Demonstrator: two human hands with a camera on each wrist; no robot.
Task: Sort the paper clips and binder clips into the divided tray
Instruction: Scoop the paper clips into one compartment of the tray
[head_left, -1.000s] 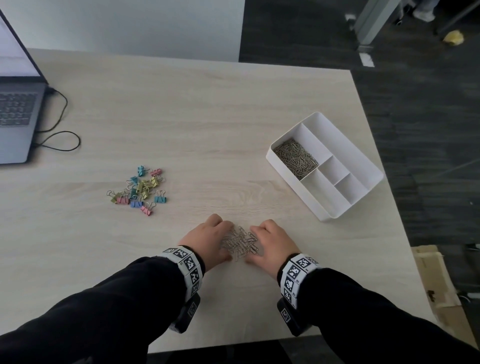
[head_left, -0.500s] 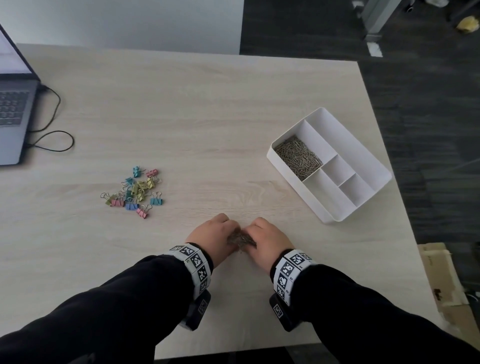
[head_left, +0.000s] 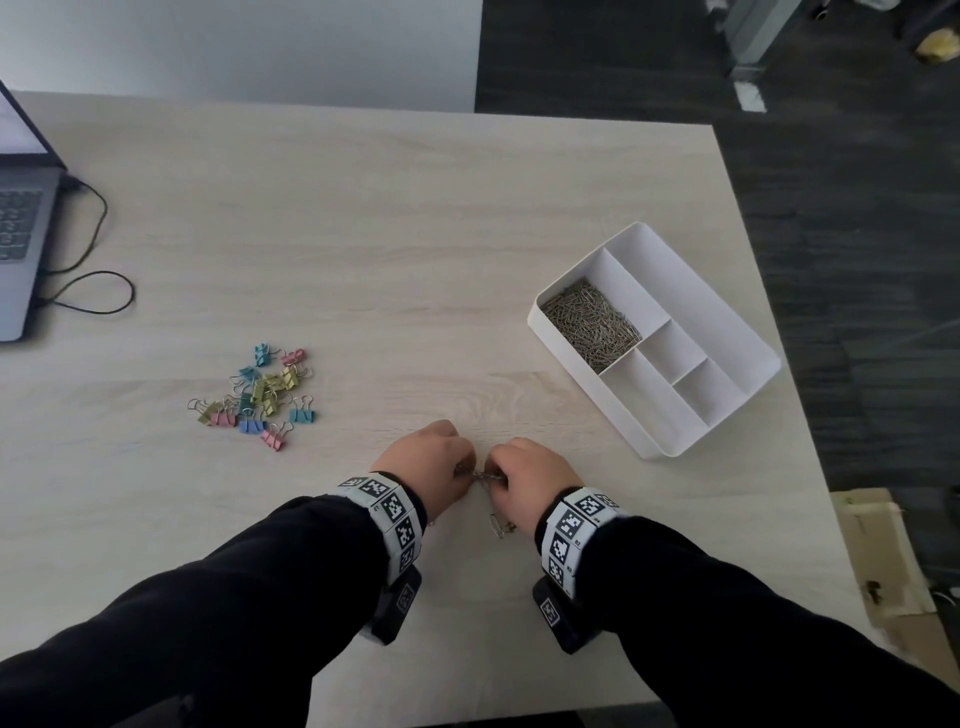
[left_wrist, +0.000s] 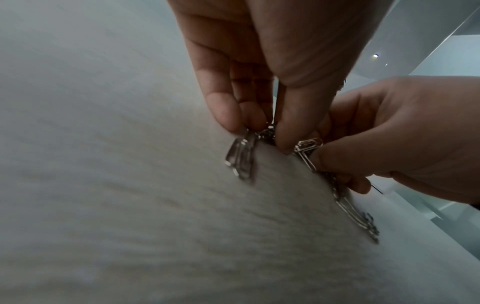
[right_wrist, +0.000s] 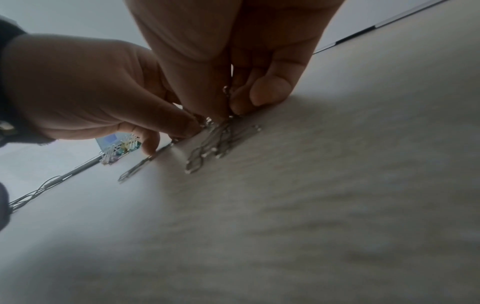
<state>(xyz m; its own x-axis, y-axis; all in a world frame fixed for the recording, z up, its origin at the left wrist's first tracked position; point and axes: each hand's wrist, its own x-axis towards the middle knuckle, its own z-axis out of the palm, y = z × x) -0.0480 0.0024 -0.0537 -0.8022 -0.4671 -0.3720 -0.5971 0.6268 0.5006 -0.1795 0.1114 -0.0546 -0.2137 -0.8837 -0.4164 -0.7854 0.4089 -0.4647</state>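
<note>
A small bunch of silver paper clips (head_left: 484, 475) lies on the table near its front edge, squeezed between my two hands. My left hand (head_left: 434, 460) pinches clips (left_wrist: 242, 156) with thumb and fingertips. My right hand (head_left: 530, 475) pinches the other side of the bunch (right_wrist: 221, 131). A few loose clips (head_left: 498, 525) lie just behind my right wrist. The white divided tray (head_left: 727, 306) stands to the right, with a heap of paper clips (head_left: 589, 325) in its near-left compartment. Coloured binder clips (head_left: 260, 397) lie in a pile at the left.
A laptop (head_left: 21, 249) with a black cable (head_left: 88, 291) sits at the table's far left. The tray's other compartments (head_left: 675, 348) hold nothing. The table's right edge runs close to the tray, with dark floor and cardboard (head_left: 878, 561) beyond.
My hands have drawn together, gathering the spread-out paper clips into a tight bunch that both hands now pinch. A few clips were left behind near my right wrist.
</note>
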